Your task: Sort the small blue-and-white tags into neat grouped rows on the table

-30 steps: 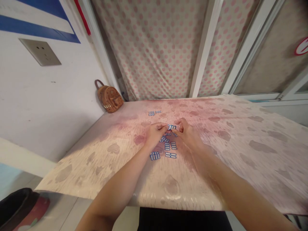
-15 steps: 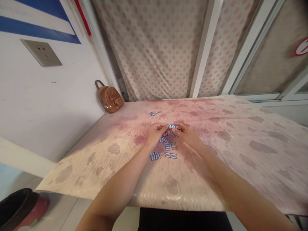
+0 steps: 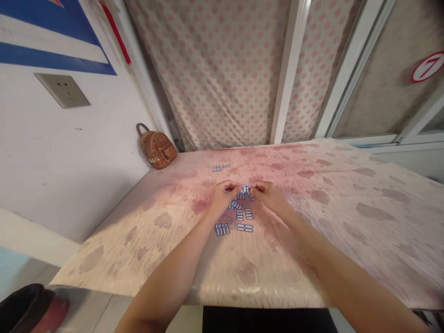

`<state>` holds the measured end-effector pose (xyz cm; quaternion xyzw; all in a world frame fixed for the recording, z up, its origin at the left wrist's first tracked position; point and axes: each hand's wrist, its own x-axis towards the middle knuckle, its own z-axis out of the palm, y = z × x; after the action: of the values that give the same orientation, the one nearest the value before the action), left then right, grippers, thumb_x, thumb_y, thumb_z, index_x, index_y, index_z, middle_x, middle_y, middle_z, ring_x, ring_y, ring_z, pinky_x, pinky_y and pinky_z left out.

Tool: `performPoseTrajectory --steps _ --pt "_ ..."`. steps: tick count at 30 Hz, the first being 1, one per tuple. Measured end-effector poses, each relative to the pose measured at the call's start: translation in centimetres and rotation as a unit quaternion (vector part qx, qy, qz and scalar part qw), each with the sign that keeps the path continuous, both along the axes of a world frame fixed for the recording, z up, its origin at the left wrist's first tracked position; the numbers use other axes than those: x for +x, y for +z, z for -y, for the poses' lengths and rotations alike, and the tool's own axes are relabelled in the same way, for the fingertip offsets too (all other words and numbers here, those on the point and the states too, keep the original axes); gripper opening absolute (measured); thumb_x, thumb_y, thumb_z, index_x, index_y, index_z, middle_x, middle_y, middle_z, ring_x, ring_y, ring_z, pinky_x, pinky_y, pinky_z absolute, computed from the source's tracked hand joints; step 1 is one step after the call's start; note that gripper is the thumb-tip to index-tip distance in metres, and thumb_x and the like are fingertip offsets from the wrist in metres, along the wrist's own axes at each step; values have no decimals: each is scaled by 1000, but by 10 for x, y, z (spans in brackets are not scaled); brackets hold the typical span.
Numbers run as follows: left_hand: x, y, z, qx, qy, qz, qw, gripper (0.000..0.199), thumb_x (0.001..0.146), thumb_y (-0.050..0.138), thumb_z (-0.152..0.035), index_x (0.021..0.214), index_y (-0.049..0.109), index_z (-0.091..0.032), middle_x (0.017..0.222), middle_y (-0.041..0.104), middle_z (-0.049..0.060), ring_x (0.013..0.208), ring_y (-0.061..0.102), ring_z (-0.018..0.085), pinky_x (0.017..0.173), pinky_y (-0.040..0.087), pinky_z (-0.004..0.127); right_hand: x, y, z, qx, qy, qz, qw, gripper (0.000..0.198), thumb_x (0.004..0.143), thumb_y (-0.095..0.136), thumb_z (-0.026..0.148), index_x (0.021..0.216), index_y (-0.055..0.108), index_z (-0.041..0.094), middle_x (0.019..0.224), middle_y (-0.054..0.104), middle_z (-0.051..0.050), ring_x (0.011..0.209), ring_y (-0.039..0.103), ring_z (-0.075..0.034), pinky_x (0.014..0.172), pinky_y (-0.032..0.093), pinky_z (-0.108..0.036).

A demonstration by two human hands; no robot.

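Between my fingertips a short row of small white tiles with blue edges (image 3: 246,189) is held just over the table. My left hand (image 3: 222,196) pinches the row's left end, and my right hand (image 3: 271,195) grips its right end; the fingers partly cover the tiles. Right below lie more loose tiles (image 3: 236,205), some of them at odd angles. Nearer to me are small groups: a pair of stacked columns (image 3: 240,215), a flat block (image 3: 244,228) and a cluster (image 3: 222,229) to its left. Their faces are too small to read.
Two more tile groups (image 3: 217,168) sit farther back on the patterned tablecloth (image 3: 166,249). A small brown backpack (image 3: 159,149) leans against the wall at the back left. Behind the table hangs a dotted curtain (image 3: 222,74). A dark and red bin (image 3: 38,307) stands on the floor at left.
The view has tilted slightly, so the table and hands appear a little lower. Both hands keep hold of the tile row, with only slight finger movement.
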<state>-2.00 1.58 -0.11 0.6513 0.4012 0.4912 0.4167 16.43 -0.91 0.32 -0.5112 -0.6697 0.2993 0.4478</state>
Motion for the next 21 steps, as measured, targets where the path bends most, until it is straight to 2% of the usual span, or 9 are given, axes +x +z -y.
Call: performPoseTrajectory --steps 6,10,13,16,18,21 --pt "-2 -4 -3 -12 8 -7 1000 18 76 71 -33 77 73 -15 73 70 3 64 60 14 57 45 22 -2 -7 -5 -28 4 -38 999 19 78 55 34 67 60 20 60 62 0 53 55 -15 54 43 -26" --pt "-15 -1 -19 -23 37 -3 999 17 74 70 -31 78 73 -15 71 70 2 62 60 13 57 44 22 0 -6 -8 -16 -33 -91 995 21 79 56 39 80 63 19 63 62 1 51 53 -13 54 44 -26" --pt "-28 5 -44 -24 85 -33 996 14 75 67 -27 76 73 -15 71 70 2 63 61 13 59 45 22 5 0 -7 -28 -47 -128 990 25 78 57 42 83 62 18 64 61 1 51 53 -13 53 44 -26" --pt "-36 9 -77 -31 130 -114 985 13 75 65 -24 76 74 -15 71 71 2 64 62 14 59 44 21 13 10 0 -48 -38 -135 989 28 78 59 45 86 64 18 70 64 -2 55 54 -12 57 47 -26" --pt "-35 9 -100 -37 149 -168 974 11 74 65 -21 76 75 -15 72 72 3 68 64 15 60 43 22 20 18 5 -52 -31 -126 990 30 78 60 47 89 65 18 74 65 -3 58 55 -13 59 48 -27" --pt "-27 6 -130 -42 162 -199 966 8 72 67 -18 72 74 -15 71 72 4 72 66 17 62 44 22 30 26 12 -58 -30 -100 993 32 78 61 48 89 65 19 76 66 -4 61 56 -14 61 50 -28"
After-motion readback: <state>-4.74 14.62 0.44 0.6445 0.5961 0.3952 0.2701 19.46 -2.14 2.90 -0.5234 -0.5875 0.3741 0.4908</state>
